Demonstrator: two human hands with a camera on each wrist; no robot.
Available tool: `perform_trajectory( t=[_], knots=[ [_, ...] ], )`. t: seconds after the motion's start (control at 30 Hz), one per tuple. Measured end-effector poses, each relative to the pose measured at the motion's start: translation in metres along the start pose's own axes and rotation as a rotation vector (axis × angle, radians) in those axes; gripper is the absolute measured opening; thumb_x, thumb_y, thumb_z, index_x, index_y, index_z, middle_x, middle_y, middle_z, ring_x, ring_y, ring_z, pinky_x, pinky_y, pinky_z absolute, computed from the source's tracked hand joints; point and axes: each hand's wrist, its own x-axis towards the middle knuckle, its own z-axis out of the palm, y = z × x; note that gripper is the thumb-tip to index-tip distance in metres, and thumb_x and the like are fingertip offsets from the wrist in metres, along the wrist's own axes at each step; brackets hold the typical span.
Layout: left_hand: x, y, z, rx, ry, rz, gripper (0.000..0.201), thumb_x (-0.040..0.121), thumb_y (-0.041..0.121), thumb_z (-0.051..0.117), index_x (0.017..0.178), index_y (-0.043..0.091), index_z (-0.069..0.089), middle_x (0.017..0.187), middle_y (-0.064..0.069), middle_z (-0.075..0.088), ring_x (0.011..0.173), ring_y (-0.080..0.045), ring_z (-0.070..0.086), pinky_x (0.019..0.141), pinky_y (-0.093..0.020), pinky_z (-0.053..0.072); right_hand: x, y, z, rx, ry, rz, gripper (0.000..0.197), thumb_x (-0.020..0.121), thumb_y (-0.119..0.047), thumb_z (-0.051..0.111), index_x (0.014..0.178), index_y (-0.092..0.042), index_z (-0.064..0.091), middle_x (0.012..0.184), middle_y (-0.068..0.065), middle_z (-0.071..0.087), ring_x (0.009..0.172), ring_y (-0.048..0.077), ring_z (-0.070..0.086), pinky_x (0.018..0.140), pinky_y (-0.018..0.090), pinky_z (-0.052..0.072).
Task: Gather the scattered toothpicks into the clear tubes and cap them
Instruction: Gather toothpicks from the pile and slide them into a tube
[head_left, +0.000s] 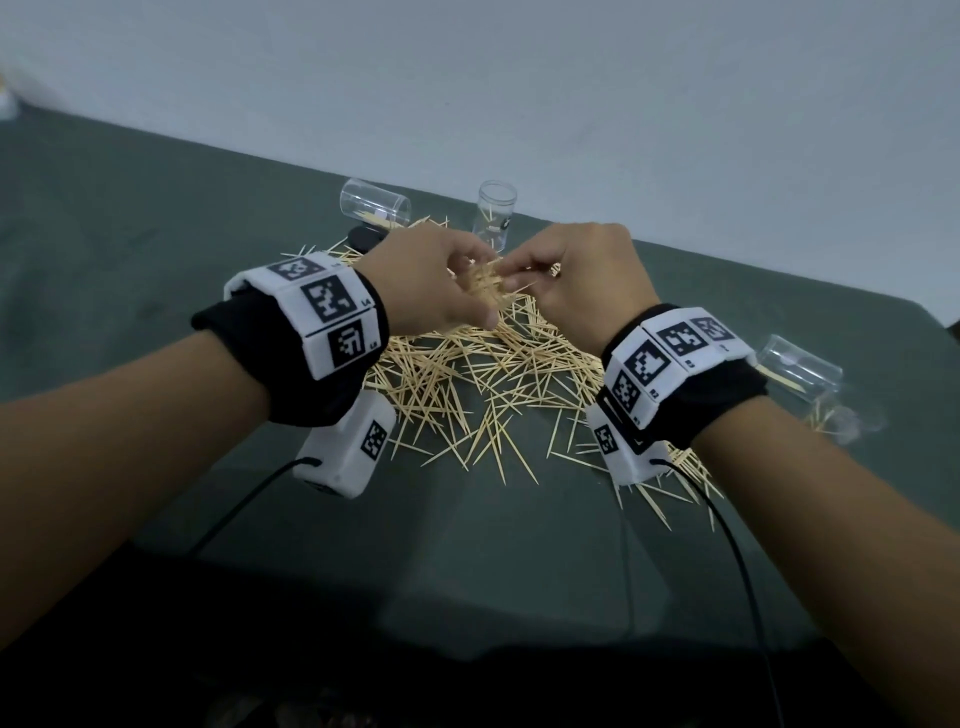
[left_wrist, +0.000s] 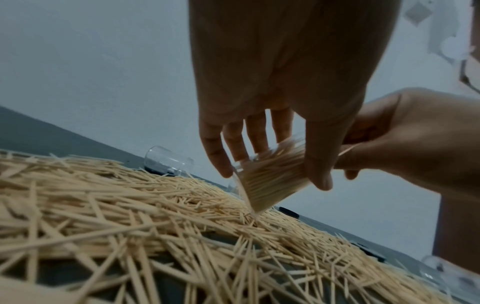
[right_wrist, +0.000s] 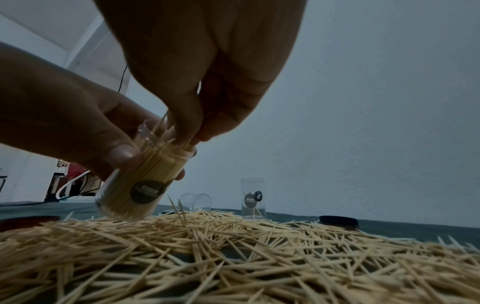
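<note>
On the green-covered table (head_left: 156, 218) most toothpicks (head_left: 467, 374) lie scattered and three clear tubes (head_left: 496, 213) sit nearly empty, while the left hand (head_left: 421, 283) grips one packed, uncapped tube (right_wrist: 137, 185) and the right hand (head_left: 576, 280) pinches toothpicks into its mouth.

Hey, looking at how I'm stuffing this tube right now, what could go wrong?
The tube in your left hand is tilted and looks nearly full, so the toothpicks your right hand pinches at its mouth may jam or spill back onto the pile. Loose tips sticking out could also block the cap.
</note>
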Motion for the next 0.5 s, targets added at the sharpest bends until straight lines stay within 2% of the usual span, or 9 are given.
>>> perform_trajectory(
  t=[0.07,0.1,0.2,0.3,0.37,0.43,0.5],
  knots=[
    [0.0006,-0.0022,-0.002,-0.03,0.039,-0.031,0.063,0.074,0.037,0.082,0.131,0.032,0.056,0.088,0.019,0.056,0.08,0.004,0.059,0.056,-0.012,0.04,-0.0007,0.0004,0.0012,-0.018,-0.014,-0.02,0.027,0.086,0.001,0.065,0.1,-0.018,0.077,0.102,-0.001,0.068,0.094,0.014,0.063,0.086,0.021,0.048],
    [0.0008,-0.0033,-0.0032,-0.044,0.054,-0.041,0.063,0.074,0.037,0.082,0.131,0.032,0.056,0.088,0.019,0.055,0.08,0.004,0.059,0.056,-0.011,0.04,-0.0008,0.0007,0.0015,-0.009,-0.005,-0.018,0.029,0.086,0.003,0.063,0.1,-0.019,0.077,0.102,-0.001,0.067,0.093,0.014,0.063,0.085,0.023,0.05],
    [-0.0009,-0.0032,-0.0057,-0.048,0.026,-0.03,0.065,0.075,0.037,0.081,0.133,0.033,0.054,0.089,0.021,0.054,0.082,0.003,0.06,0.055,-0.009,0.041,-0.0006,0.001,0.0026,0.078,0.05,0.001,0.032,0.086,0.005,0.063,0.102,-0.02,0.075,0.093,-0.003,0.071,0.084,0.008,0.066,0.081,0.021,0.053],
    [-0.0031,0.001,-0.0043,-0.053,-0.04,0.01,0.069,0.073,0.038,0.083,0.135,0.032,0.053,0.094,0.021,0.056,0.088,0.001,0.061,0.065,-0.013,0.044,0.0006,0.0011,0.0043,0.147,0.096,0.019,0.036,0.081,0.0,0.071,0.11,-0.021,0.071,0.089,-0.003,0.07,0.079,0.005,0.067,0.079,0.021,0.054],
    [-0.0031,0.0025,-0.0019,-0.083,-0.063,0.014,0.069,0.072,0.037,0.083,0.134,0.032,0.054,0.096,0.02,0.059,0.089,-0.001,0.063,0.072,-0.016,0.048,0.0023,0.0037,0.0061,0.117,0.163,0.014,0.035,0.077,-0.008,0.078,0.108,-0.021,0.069,0.091,-0.002,0.066,0.077,0.006,0.065,0.075,0.016,0.052],
    [-0.002,0.0021,0.0002,-0.119,-0.054,0.001,0.068,0.072,0.038,0.083,0.133,0.034,0.054,0.099,0.019,0.059,0.088,-0.001,0.063,0.072,-0.018,0.048,0.0026,0.0054,0.0066,0.057,0.226,-0.017,0.026,0.082,-0.01,0.073,0.105,-0.019,0.072,0.096,0.001,0.065,0.082,0.008,0.062,0.075,0.013,0.047],
    [-0.0005,0.0,-0.0007,-0.156,-0.019,-0.029,0.067,0.074,0.039,0.081,0.134,0.032,0.053,0.1,0.017,0.059,0.088,-0.002,0.063,0.069,-0.019,0.047,0.0023,0.0071,0.0053,-0.021,0.207,-0.022,0.036,0.086,0.001,0.059,0.115,-0.017,0.071,0.11,0.004,0.064,0.1,0.015,0.06,0.086,0.018,0.043]
  ],
)
